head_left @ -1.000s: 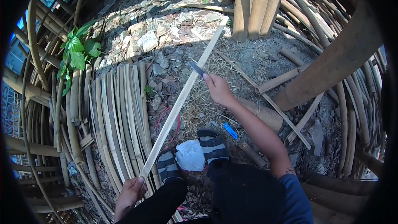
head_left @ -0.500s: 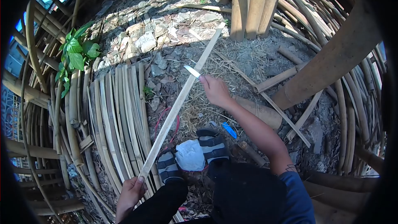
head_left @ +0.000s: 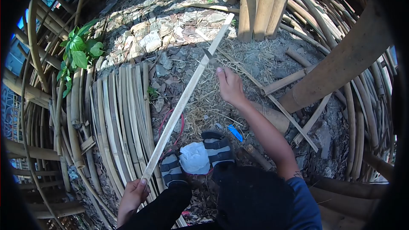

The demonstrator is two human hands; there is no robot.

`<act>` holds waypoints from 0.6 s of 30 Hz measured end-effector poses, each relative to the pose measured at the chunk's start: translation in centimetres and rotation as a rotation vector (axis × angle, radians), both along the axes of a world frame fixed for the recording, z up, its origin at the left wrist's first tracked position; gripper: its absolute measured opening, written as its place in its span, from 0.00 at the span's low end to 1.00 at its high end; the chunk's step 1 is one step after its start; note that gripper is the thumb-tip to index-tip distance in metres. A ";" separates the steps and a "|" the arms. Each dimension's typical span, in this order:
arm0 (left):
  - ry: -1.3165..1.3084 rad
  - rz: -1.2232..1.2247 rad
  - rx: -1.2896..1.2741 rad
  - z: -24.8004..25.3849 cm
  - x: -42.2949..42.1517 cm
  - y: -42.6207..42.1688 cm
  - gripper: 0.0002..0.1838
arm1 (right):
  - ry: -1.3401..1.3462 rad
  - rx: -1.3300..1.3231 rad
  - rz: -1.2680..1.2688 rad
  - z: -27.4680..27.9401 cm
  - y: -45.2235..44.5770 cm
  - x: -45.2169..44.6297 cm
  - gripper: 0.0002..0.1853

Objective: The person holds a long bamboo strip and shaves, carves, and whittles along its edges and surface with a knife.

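Note:
A long pale bamboo strip [head_left: 183, 99] runs diagonally from the lower left to the upper middle. My left hand [head_left: 135, 192] is closed round its lower end. My right hand [head_left: 230, 86] grips a knife [head_left: 211, 56], whose dark blade lies against the upper part of the strip; the handle is mostly hidden in the fingers. Under the strip's middle, dry shavings [head_left: 200, 110] are scattered on the ground. A white crumpled bag [head_left: 194, 158] sits between my two sandalled feet, just right of the strip's lower half.
Split bamboo strips [head_left: 121, 115] lie in a row at left, beside a leafy plant [head_left: 79, 51]. A thick bamboo pole [head_left: 336, 66] slants across the right. Upright bamboo posts [head_left: 260, 6] stand at the top. A blue object [head_left: 235, 133] lies near my right foot.
The knife in my right hand first slid a little down the strip, then moved back up, its blade turning from bright to dark. The strip's far end dipped and rose again.

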State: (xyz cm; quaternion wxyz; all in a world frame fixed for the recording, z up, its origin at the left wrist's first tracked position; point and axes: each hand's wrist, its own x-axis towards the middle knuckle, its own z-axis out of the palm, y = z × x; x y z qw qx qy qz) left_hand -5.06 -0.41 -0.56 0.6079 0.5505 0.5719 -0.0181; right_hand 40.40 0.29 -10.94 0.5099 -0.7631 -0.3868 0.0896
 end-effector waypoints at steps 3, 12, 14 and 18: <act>0.001 -0.006 -0.001 -0.1 0.0 0.0 0.24 | -0.112 0.025 0.046 -1.4 -0.6 -1.6 0.20; -0.002 -0.012 -0.014 -0.1 -0.4 -0.1 0.24 | -0.338 -0.215 0.059 -1.5 -0.4 -1.5 0.20; -0.002 -0.012 -0.009 -0.1 -0.2 -0.2 0.24 | -0.440 -0.199 0.031 -1.1 -0.6 -1.4 0.20; -0.011 0.000 -0.026 -0.3 -0.3 -0.2 0.24 | -0.577 -0.079 0.002 -1.9 -0.7 -0.8 0.21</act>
